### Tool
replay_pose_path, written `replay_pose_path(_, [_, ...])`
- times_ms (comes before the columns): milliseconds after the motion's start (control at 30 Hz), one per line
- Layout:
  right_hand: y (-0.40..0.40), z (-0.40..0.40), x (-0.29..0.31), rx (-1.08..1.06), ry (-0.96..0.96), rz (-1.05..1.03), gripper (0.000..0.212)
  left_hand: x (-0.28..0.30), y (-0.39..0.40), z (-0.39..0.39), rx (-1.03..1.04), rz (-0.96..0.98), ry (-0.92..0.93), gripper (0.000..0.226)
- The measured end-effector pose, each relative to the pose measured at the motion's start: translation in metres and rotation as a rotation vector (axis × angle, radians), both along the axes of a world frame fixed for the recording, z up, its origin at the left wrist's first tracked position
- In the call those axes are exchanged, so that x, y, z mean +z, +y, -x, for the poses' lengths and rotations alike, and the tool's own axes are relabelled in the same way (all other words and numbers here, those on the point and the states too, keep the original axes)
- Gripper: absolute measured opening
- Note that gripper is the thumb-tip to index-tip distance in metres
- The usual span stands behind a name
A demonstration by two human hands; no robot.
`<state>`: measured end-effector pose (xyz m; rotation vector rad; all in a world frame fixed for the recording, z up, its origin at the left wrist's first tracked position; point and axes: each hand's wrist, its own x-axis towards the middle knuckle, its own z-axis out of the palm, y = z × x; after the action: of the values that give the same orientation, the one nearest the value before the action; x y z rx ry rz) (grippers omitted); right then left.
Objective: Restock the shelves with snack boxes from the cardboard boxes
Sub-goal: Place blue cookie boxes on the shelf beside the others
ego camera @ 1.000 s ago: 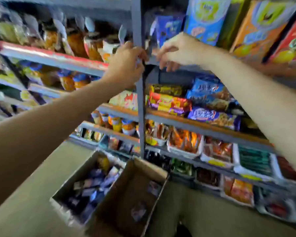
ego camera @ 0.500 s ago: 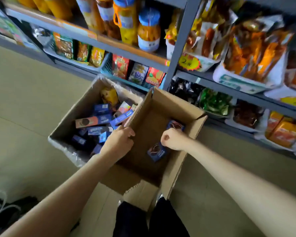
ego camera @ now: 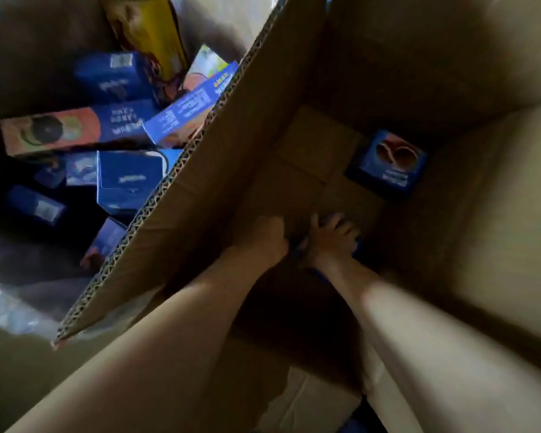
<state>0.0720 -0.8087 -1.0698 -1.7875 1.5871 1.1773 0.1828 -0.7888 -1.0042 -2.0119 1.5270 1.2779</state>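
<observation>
I look straight down into a tall brown cardboard box (ego camera: 231, 157). Both my hands are at its bottom on a blue snack box (ego camera: 298, 249), which they mostly hide. My left hand (ego camera: 267, 240) grips its left side. My right hand (ego camera: 333, 242) lies over its top with fingers curled down round the far edge. A second blue snack box (ego camera: 386, 164) lies in the far right corner of the same box.
To the left is a second, plastic-lined box (ego camera: 0, 307) holding several blue snack boxes (ego camera: 128, 176), an orange-pink cookie box (ego camera: 50, 132) and a yellow bag (ego camera: 150, 32). A corrugated flap edge (ego camera: 181, 157) runs between the two boxes. The shelves are out of view.
A second ago both hands were up at the shelf. They came down into the right cardboard box, my head dropped close over it, and both hands now hold the near blue snack box.
</observation>
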Motion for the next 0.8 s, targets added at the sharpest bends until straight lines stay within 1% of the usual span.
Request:
replay_pose_path(67, [-0.009,0.001,0.028,0.022,-0.037,-0.024,0.105,0.018,0.002,0.001,-0.069,0.013,-0.015,0.037])
replay_pose_path(133, [-0.028,0.005,0.077,-0.084,-0.139,-0.076,0.112,0.052,-0.005,0.006,-0.113,0.034,-0.007,0.036])
replay_pose_path(167, [-0.039,0.007,0.105,-0.166,-0.213,-0.109,0.116,0.073,-0.011,0.006,-0.068,0.047,0.015,0.034])
replay_pose_path(200, [-0.050,0.008,0.138,-0.235,-0.285,-0.152,0.121,0.097,-0.018,0.005,0.022,0.064,0.055,0.033])
replay_pose_path(233, [-0.060,0.010,0.175,-0.272,-0.363,-0.194,0.125,0.124,-0.026,0.004,0.172,0.071,0.113,0.035])
replay_pose_path(267, [-0.070,0.014,0.217,-0.260,-0.419,-0.209,0.128,0.155,-0.035,0.003,0.348,0.051,0.191,0.041])
replay_pose_path(300, [-0.080,0.018,0.262,-0.204,-0.449,-0.193,0.129,0.190,-0.044,0.002,0.505,-0.010,0.290,0.046])
replay_pose_path(333, [-0.089,0.022,0.308,-0.129,-0.458,-0.163,0.129,0.227,-0.055,0.001,0.603,-0.089,0.393,0.047])
replay_pose_path(367, [-0.099,0.026,0.354,-0.048,-0.468,-0.132,0.129,0.268,-0.067,0.000,0.598,-0.163,0.473,0.044])
replay_pose_path(400, [-0.109,0.027,0.400,0.017,-0.481,-0.112,0.130,0.310,-0.080,-0.001,0.544,-0.205,0.519,0.041])
replay_pose_path(433, [-0.119,0.026,0.448,0.068,-0.501,-0.092,0.130,0.352,-0.091,-0.003,0.511,-0.204,0.560,0.038])
replay_pose_path(500, [-0.135,0.025,0.541,0.151,-0.532,-0.037,0.128,0.439,-0.115,-0.004,0.505,-0.136,0.644,0.028])
replay_pose_path(567, [-0.144,0.025,0.636,0.251,-0.540,0.064,0.128,0.526,-0.134,-0.005,0.507,-0.034,0.748,0.020])
replay_pose_path(600, [-0.147,0.028,0.682,0.298,-0.542,0.135,0.128,0.568,-0.141,-0.005,0.499,0.012,0.810,0.019])
replay_pose_path(633, [-0.147,0.033,0.727,0.323,-0.560,0.217,0.127,0.610,-0.146,-0.006,0.474,0.051,0.875,0.026])
replay_pose_path(667, [-0.146,0.042,0.772,0.312,-0.594,0.296,0.122,0.650,-0.150,-0.005,0.448,0.077,0.929,0.035])
replay_pose_path(700, [-0.143,0.052,0.817,0.268,-0.651,0.376,0.115,0.692,-0.151,-0.004,0.425,0.105,0.959,0.039])
replay_pose_path(800, [-0.134,0.090,0.937,0.025,-0.838,0.661,0.084,0.811,-0.150,0.009,0.352,0.244,1.051,0.034])
